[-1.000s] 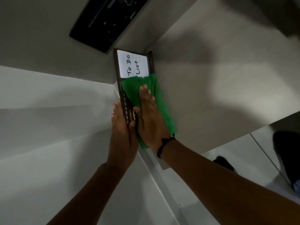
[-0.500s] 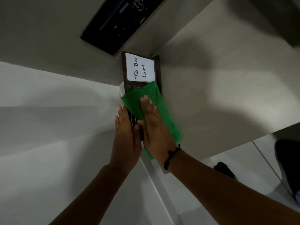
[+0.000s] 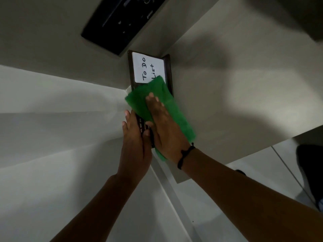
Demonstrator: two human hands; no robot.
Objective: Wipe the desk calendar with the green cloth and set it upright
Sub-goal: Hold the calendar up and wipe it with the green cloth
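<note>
A dark brown desk calendar (image 3: pixel 131 72) lies flat on the beige desk (image 3: pixel 236 102), against the white wall. A white card reading "To Do List" (image 3: pixel 148 69) fills its far half. The green cloth (image 3: pixel 157 100) covers the calendar's middle and near part. My right hand (image 3: pixel 164 126) lies flat on the cloth, fingers together, pressing it down. My left hand (image 3: pixel 136 138) holds the calendar's near left edge, thumb over a strip of month names. A black cord circles my right wrist.
A black flat device (image 3: pixel 122 20) lies on the desk beyond the calendar. The white wall (image 3: pixel 52 128) runs along the left. The desk's near edge is at right, with tiled floor (image 3: pixel 262 172) and a dark shoe (image 3: pixel 309 168) below.
My right hand has slid the cloth farther up the calendar, so its far edge now overlaps the bottom of the white card. My left hand stays on the near left edge.
</note>
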